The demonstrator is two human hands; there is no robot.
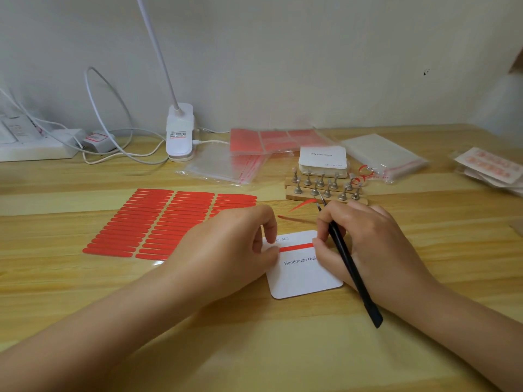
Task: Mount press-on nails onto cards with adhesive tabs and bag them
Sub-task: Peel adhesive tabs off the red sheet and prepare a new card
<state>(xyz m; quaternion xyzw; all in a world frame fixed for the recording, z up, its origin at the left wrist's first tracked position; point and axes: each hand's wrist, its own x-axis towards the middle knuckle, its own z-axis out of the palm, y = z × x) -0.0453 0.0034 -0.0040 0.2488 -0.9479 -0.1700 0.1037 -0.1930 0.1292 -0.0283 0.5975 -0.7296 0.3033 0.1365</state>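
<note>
Pale wooden tabletop (254,349) runs up to a plain light wall, with a clip lamp (180,131) and white cables at the back. Near the front edge lies a white card (304,274) printed "Handmade Nail", its text facing the person. A red adhesive strip (295,247) crosses the card's upper part, long axis left to right. The left hand (226,247) pinches at the strip's left end with curled fingers; the right hand (365,241) presses fingertips on its right end while gripping black tweezers (351,267), tips pointing away toward the wooden nail stand (325,189). The strip lies between the two hands. A sheet of red tabs (158,224) sits left of the card. Behind the stand are a card stack (322,161) and clear bags (385,155).
</note>
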